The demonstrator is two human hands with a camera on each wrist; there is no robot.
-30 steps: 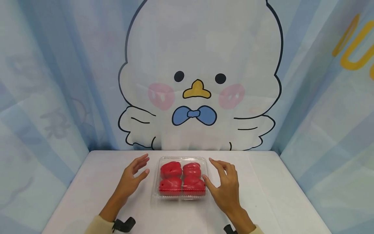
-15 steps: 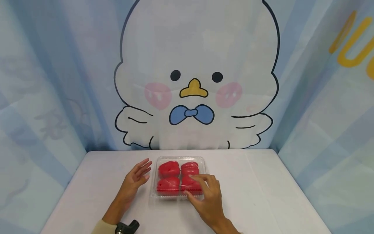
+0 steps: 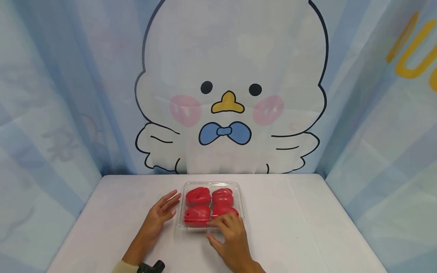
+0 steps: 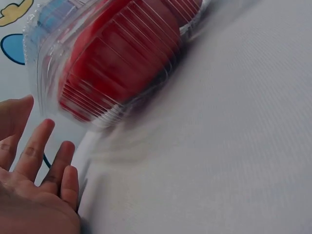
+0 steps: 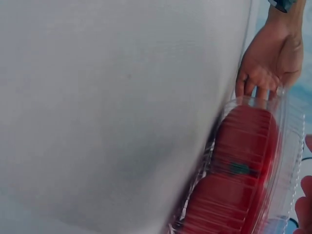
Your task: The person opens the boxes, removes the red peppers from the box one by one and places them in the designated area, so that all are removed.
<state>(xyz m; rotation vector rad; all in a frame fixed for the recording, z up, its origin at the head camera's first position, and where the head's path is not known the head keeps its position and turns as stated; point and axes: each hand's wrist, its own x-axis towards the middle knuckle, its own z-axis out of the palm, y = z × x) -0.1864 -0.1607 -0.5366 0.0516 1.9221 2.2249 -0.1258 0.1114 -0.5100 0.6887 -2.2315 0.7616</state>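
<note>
A clear plastic clamshell box (image 3: 211, 184) with a ribbed wall lies on the table, its lid down. Inside sit several glossy red, lobed things (image 3: 198, 196); a small green patch (image 5: 240, 168) shows between two of them in the right wrist view. My left hand (image 3: 158, 218) is beside the box's left edge, fingers extended and the palm turned towards it. My right hand (image 3: 233, 239) hovers over the front right corner, overlapping the front rim, with thumb and forefinger apart. In the right wrist view only its fingertips (image 5: 306, 192) show, near the lid's edge.
The box stands near the far edge of a white table (image 3: 293, 227). Behind it hangs a pale blue curtain (image 3: 280, 45) printed with a cartoon bird. Cloth also hangs on both sides. A black wrist device (image 3: 151, 267) is strapped below my left hand.
My right hand has moved from the box's right side leftward and down over its front edge. My left hand has come slightly closer to the left edge. The box stays put.
</note>
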